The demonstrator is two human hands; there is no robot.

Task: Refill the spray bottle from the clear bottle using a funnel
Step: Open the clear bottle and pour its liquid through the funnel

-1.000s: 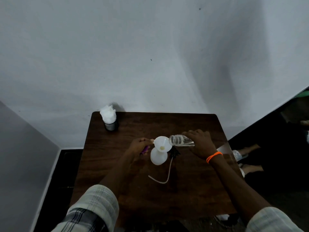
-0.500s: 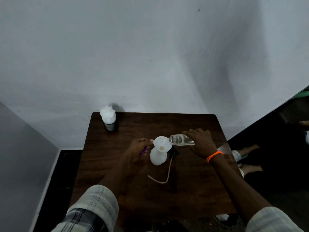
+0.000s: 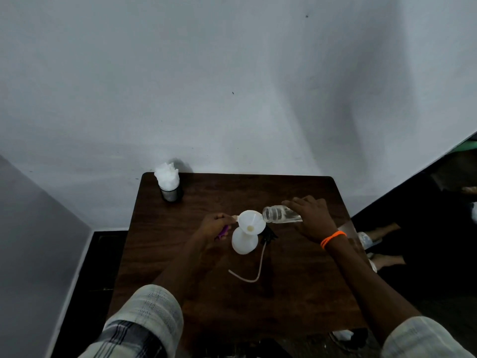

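1. Right now the relation that matters is the mouth of the clear bottle (image 3: 281, 214) against the rim of the white funnel (image 3: 251, 221): the bottle lies almost level, its long axis running from the right edge of the table (image 3: 296, 293) toward the left, with its open neck just at the funnel's right rim.
2. The right hand (image 3: 313, 219) has its fingers wrapped over the bottle's base end. The bottle reaches leftward from that hand, so this is the hand that governs any further tilt.
3. Liquid shows in the lower side of the tipped bottle. Whether a stream is passing into the funnel is too fine to tell.
4. The funnel sits in the neck of the white spray bottle (image 3: 244, 243), which stands upright near the middle of the table, a little toward the far edge.
5. The left hand (image 3: 216, 226) is curled, its fingertips pinching the small tab on the funnel's left rim, and something purple (image 3: 223, 231) shows beneath its fingers; what that is I cannot make out.
6. The black spray head (image 3: 268, 235) with its pale dip tube (image 3: 260, 264) lies on the table just right of the spray bottle, the tube curving toward the near edge.
7. My judgement: pouring is under way, and raising the bottle's base further would call for keeping the neck inside the rim, or liquid could run onto the table.
8. A dark cup stuffed with white tissue (image 3: 169, 183) stands at the far left corner, well apart.
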